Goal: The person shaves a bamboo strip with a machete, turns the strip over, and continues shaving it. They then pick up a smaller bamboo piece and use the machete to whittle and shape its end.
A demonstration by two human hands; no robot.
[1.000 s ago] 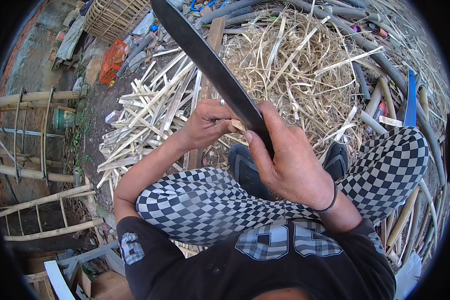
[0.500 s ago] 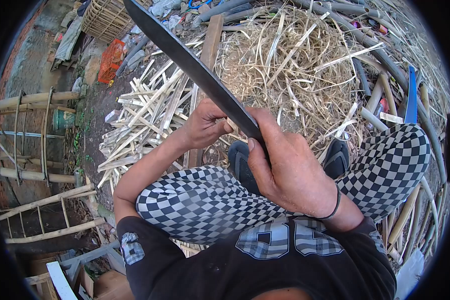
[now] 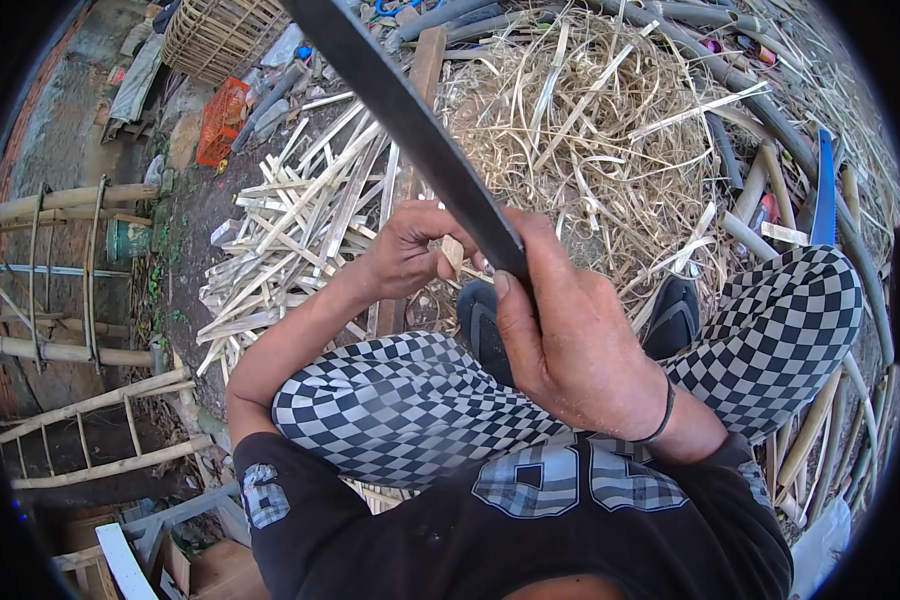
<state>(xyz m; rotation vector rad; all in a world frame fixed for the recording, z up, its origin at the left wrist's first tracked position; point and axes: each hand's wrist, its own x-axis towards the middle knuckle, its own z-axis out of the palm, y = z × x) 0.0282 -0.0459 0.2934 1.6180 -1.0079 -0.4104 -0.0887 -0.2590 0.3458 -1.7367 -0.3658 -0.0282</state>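
My right hand (image 3: 592, 345) is closed around the lower end of a long dark machete (image 3: 410, 125), its thumb pressed along the flat. The blade slants up to the left and runs out of the top of the view. Just left of the machete, my left hand (image 3: 410, 252) is closed with a small pale piece of wood (image 3: 452, 252) pinched at the fingertips. Right at the blade's lower part, the two hands are close together. The handle is hidden inside my right hand.
A pile of pale split strips (image 3: 280, 240) lies to the left. Ahead is a heap of curly shavings (image 3: 590, 130), with a wooden plank (image 3: 428, 65) beside it. A blue saw (image 3: 825, 190) stands by my right knee. An orange crate (image 3: 223, 122) and woven basket (image 3: 215, 40) are farther left.
The machete has shifted a little to the right and its tip has left the view. The small piece of wood in my left hand has turned and shows more.
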